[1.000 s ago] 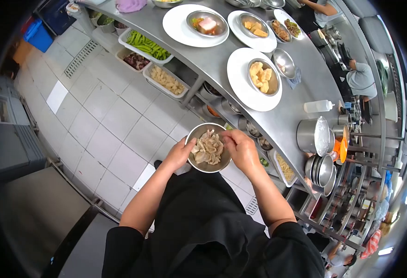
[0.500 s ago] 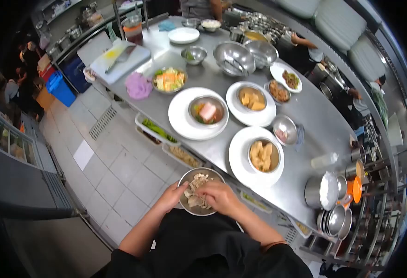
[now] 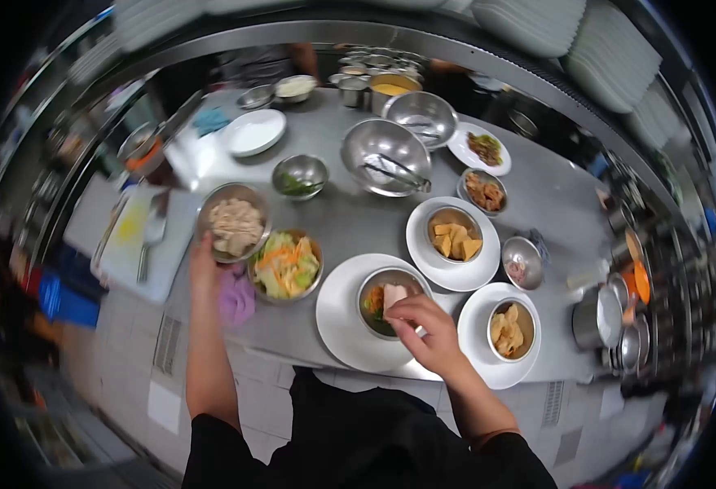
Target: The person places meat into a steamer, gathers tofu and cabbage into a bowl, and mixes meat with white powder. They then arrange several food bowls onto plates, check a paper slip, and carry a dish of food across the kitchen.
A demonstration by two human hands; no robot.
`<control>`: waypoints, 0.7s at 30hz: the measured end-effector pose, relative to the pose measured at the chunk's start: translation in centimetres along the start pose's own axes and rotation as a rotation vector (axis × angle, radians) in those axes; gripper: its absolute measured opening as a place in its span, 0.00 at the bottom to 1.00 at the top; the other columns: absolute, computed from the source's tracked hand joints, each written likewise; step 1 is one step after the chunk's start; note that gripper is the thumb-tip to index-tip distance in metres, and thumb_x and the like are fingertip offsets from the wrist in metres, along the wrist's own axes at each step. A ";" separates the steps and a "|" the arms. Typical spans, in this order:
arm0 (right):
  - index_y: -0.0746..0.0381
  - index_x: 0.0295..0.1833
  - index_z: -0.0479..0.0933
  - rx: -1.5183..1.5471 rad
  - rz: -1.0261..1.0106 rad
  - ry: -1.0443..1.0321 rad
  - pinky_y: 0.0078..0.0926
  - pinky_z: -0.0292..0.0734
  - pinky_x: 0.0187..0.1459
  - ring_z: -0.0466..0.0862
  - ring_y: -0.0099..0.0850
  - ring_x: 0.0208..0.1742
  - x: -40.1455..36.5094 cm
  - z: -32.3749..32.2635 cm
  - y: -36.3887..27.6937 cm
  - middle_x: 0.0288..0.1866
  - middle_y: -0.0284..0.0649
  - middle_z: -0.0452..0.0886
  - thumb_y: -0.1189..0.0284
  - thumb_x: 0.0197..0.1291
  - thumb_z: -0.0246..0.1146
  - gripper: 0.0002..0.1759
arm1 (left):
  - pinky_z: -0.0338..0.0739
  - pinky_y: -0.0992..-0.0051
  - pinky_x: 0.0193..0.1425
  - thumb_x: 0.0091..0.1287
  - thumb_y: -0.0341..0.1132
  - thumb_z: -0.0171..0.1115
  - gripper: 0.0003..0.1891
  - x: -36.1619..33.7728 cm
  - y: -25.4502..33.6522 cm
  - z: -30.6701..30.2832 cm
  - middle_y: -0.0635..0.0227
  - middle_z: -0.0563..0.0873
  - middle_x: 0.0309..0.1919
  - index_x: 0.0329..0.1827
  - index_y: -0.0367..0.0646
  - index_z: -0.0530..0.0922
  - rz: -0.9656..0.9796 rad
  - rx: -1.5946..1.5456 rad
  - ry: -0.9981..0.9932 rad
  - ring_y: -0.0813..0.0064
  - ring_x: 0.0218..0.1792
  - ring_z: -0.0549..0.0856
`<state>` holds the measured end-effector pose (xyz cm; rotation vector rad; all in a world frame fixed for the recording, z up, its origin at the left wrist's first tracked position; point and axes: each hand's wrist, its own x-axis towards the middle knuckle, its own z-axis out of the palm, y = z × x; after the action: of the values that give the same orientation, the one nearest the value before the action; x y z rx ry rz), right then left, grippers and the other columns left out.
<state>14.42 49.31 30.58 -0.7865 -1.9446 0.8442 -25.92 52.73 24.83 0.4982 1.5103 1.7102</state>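
Note:
My left hand (image 3: 204, 262) grips the near left rim of a metal bowl (image 3: 205, 213) filled with pale sliced pieces (image 3: 237, 226). This bowl is over the table's left part, beside a bowl of cut vegetables (image 3: 286, 265). Above another metal bowl (image 3: 366, 292) on a white plate (image 3: 337, 326), my right hand (image 3: 425, 330) has its thumb and fingers pinched together. Whatever may be between those fingertips is too small to make out. A pink block (image 3: 393, 295) and some green and orange bits lie in that bowl, partly covered by the hand.
White plates to the right carry bowls of yellow chunks (image 3: 454, 242) and pale tan pieces (image 3: 506, 332). Behind are large mixing bowls (image 3: 362, 145) with tongs (image 3: 397, 173). A cutting board (image 3: 166, 253) with a knife (image 3: 152, 232) lies left, near a purple cloth (image 3: 235, 298).
My left hand has carried the bowl of pale pieces from my body to the table's left side. My right hand has left that bowl and moved over the bowl with the pink block.

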 end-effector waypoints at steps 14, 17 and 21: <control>0.62 0.44 0.78 -0.274 0.515 0.185 0.29 0.76 0.37 0.80 0.36 0.36 4.1 5.5 2.0 0.38 0.43 0.79 0.75 0.59 0.61 0.08 | 0.76 0.77 0.22 0.68 0.63 0.45 0.34 27.2 -2.2 1.6 0.60 0.81 0.41 0.54 0.35 0.71 0.073 0.598 0.017 0.72 0.26 0.82; 0.63 0.46 0.78 -0.373 0.636 0.317 0.27 0.77 0.39 0.82 0.33 0.37 3.0 1.8 2.5 0.40 0.43 0.81 0.73 0.61 0.61 0.10 | 0.73 0.80 0.25 0.70 0.58 0.46 0.30 23.4 -0.3 6.1 0.62 0.81 0.41 0.53 0.37 0.72 0.236 0.480 -0.100 0.76 0.27 0.81; 0.63 0.48 0.78 -0.328 0.694 0.479 0.23 0.76 0.38 0.81 0.25 0.37 1.2 -5.2 4.8 0.38 0.39 0.82 0.71 0.62 0.60 0.11 | 0.75 0.80 0.30 0.73 0.48 0.49 0.21 14.2 0.0 16.3 0.63 0.81 0.40 0.55 0.38 0.72 0.244 0.333 -0.561 0.79 0.29 0.81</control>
<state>19.45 54.34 29.46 -1.7441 -1.3891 0.6341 -22.75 74.11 25.45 1.2646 1.3486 1.3262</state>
